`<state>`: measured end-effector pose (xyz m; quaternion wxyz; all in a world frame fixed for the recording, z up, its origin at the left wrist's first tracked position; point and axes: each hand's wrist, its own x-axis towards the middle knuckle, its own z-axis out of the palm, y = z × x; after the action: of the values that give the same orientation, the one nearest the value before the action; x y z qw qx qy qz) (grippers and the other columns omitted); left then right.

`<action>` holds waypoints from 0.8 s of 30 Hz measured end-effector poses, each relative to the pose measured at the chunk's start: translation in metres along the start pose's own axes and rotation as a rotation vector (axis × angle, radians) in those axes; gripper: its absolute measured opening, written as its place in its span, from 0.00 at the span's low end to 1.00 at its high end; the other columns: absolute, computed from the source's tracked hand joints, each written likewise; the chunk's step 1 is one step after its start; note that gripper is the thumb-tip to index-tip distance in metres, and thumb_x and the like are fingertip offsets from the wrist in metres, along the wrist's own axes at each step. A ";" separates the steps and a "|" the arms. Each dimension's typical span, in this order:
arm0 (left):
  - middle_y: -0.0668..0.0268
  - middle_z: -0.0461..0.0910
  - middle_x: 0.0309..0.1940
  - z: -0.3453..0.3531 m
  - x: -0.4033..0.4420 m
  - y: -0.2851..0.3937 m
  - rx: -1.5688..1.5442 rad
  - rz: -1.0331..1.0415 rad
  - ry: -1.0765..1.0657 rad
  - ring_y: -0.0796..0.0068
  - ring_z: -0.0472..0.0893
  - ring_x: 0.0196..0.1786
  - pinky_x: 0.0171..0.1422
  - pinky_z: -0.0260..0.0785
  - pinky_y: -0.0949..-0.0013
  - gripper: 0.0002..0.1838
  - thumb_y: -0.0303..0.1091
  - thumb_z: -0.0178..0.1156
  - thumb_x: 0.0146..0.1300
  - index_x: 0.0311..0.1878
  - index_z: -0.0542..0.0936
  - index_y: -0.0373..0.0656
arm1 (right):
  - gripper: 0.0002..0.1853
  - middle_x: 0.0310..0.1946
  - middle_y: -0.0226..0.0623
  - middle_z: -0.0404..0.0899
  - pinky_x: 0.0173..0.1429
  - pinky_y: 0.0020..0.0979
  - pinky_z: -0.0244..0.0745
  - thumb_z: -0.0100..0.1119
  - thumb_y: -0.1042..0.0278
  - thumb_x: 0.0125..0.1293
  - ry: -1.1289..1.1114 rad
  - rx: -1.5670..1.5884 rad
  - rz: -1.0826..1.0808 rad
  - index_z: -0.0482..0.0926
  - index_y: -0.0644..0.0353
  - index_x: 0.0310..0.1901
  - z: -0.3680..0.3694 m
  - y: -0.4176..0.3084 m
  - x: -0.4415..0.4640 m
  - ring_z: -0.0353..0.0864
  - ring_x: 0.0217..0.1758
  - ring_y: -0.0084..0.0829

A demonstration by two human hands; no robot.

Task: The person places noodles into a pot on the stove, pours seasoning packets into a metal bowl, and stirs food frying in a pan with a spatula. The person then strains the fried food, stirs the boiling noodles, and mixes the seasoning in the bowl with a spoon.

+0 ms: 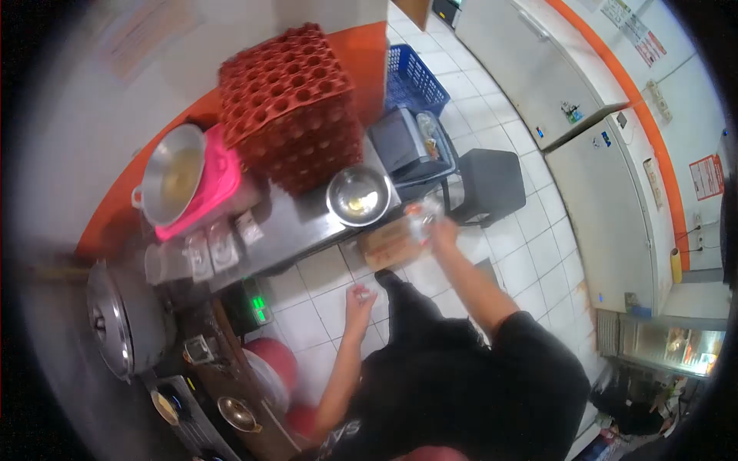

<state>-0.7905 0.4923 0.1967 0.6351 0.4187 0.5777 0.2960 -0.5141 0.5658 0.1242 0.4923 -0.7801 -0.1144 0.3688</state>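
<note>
In the head view, your right hand (442, 233) has its fingers closed on a blurred clear packet (423, 218) with red-and-white patches, which extends toward ten o'clock from those fingers, though its long axis is too smeared to tell. From the packet, the steel bowl (337, 194) on the edge of the counter (286, 230) lies at about ten o'clock and the cardboard box (389, 247) at about eight. Your left hand (359, 299), farther from the packet at seven o'clock, has partly curled fingers; you cannot tell whether they hold anything.
</note>
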 end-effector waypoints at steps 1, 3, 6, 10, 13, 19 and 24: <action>0.67 0.67 0.37 -0.005 0.005 -0.014 0.056 -0.069 -0.049 0.81 0.67 0.32 0.36 0.61 0.77 0.17 0.34 0.58 0.53 0.43 0.66 0.39 | 0.04 0.20 0.36 0.74 0.29 0.31 0.68 0.51 0.73 0.49 0.244 -0.122 -0.229 0.74 0.65 0.24 -0.005 -0.062 -0.003 0.74 0.23 0.29; 0.66 0.70 0.36 -0.021 -0.002 -0.034 0.083 -0.231 -0.070 0.80 0.69 0.32 0.35 0.62 0.77 0.13 0.35 0.56 0.54 0.39 0.70 0.38 | 0.07 0.23 0.43 0.76 0.33 0.34 0.68 0.50 0.75 0.47 0.459 -0.300 -0.394 0.76 0.63 0.28 -0.010 -0.051 0.107 0.75 0.28 0.38; 0.64 0.72 0.34 -0.066 -0.030 -0.109 0.406 -0.254 0.019 0.76 0.72 0.36 0.37 0.66 0.75 0.13 0.36 0.56 0.53 0.39 0.71 0.38 | 0.09 0.26 0.46 0.75 0.36 0.37 0.67 0.49 0.74 0.46 0.541 -0.241 -0.491 0.77 0.60 0.31 0.015 -0.094 0.190 0.74 0.31 0.46; 0.64 0.74 0.27 -0.167 -0.129 -0.227 0.911 -0.061 -0.051 0.71 0.73 0.31 0.34 0.66 0.68 0.12 0.37 0.55 0.52 0.35 0.73 0.38 | 0.09 0.27 0.47 0.74 0.37 0.41 0.66 0.48 0.74 0.48 0.500 -0.579 -0.512 0.76 0.62 0.32 0.054 -0.081 0.279 0.73 0.32 0.48; 0.65 0.74 0.25 -0.216 -0.170 -0.236 0.096 -1.002 0.103 0.75 0.74 0.25 0.27 0.67 0.71 0.11 0.39 0.52 0.54 0.33 0.72 0.40 | 0.10 0.29 0.49 0.73 0.37 0.44 0.65 0.46 0.73 0.49 0.486 -0.663 -0.599 0.75 0.65 0.33 0.080 -0.066 0.314 0.72 0.33 0.51; 0.65 0.74 0.26 -0.182 -0.181 -0.207 -0.302 -0.731 0.414 0.77 0.74 0.24 0.27 0.67 0.73 0.12 0.39 0.54 0.55 0.36 0.71 0.40 | 0.10 0.26 0.51 0.74 0.34 0.40 0.70 0.47 0.71 0.50 0.140 -1.093 -0.537 0.75 0.68 0.27 0.095 -0.058 0.335 0.75 0.31 0.46; 0.66 0.75 0.28 -0.120 -0.130 -0.146 0.024 -0.727 0.349 0.77 0.75 0.29 0.31 0.67 0.74 0.12 0.38 0.55 0.54 0.36 0.70 0.41 | 0.06 0.27 0.49 0.75 0.35 0.42 0.70 0.55 0.69 0.45 0.084 -1.079 -0.464 0.76 0.62 0.25 0.099 -0.018 0.371 0.76 0.31 0.46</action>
<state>-0.9447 0.3342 0.1346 0.5860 0.1379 0.7906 0.1121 -0.3184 0.8441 -0.0561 0.0975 -0.8889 -0.4339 0.1098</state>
